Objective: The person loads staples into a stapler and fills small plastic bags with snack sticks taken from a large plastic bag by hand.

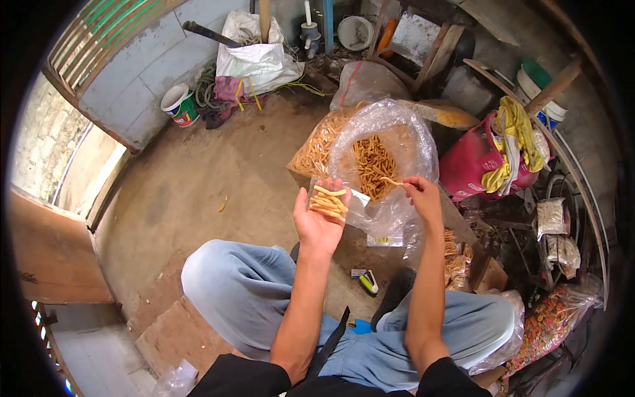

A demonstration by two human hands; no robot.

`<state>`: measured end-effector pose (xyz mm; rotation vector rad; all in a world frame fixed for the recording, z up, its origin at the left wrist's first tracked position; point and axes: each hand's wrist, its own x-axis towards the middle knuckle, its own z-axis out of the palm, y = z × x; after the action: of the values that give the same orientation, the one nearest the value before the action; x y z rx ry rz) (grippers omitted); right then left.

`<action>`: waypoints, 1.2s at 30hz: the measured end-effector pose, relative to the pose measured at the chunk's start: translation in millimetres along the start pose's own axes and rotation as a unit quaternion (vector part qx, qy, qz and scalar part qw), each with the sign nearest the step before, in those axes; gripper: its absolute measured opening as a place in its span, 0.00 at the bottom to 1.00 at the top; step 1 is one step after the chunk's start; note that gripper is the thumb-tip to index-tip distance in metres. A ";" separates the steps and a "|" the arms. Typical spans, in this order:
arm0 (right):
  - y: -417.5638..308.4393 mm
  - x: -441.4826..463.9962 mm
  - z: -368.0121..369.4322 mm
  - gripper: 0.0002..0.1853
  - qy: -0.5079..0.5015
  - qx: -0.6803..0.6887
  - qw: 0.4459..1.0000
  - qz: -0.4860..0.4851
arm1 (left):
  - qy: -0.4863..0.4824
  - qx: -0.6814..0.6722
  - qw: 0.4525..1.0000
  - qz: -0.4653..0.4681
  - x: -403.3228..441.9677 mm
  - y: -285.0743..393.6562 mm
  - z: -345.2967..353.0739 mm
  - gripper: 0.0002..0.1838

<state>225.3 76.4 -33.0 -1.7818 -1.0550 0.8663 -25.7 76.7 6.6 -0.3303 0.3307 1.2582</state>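
Note:
My left hand [317, 228] is turned palm up and holds a small clear plastic bag of snack sticks [329, 204], the pale yellow sticks stacked side by side across the fingers. Between thumb and fingertips, my right hand [423, 197] pinches a single snack stick [393, 181]. That stick is over the mouth of a large clear plastic bag [418, 129], whose rim is rolled outward. Inside the large bag lies a heap of brown-yellow snack sticks [374, 165].
A green stapler [368, 283] lies on the floor between my legs. Filled small packets [455, 261] sit by my right knee. A red tub [471, 162] with yellow cloth stands at right. A paint bucket [179, 106] and white sack [258, 66] are by the wall.

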 end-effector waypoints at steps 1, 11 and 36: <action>-17.7 -18.2 -6.9 0.08 -0.003 0.034 0.999 -0.008 | -0.001 -0.005 1.000 0.001 -1.7 -1.9 0.0 0.14; -93.2 -126.5 -42.9 0.08 -0.080 0.154 0.984 -0.050 | -0.054 -0.009 0.998 -0.021 -9.6 -15.2 -0.6 0.14; -83.0 -121.7 61.8 0.07 0.082 0.217 0.964 -0.129 | -0.152 0.081 0.985 -0.014 -14.9 -16.7 -5.1 0.23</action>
<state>98.0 8.1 35.2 -1.2921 -0.8837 0.7097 -14.1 57.1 9.3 -0.0023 0.1639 1.2237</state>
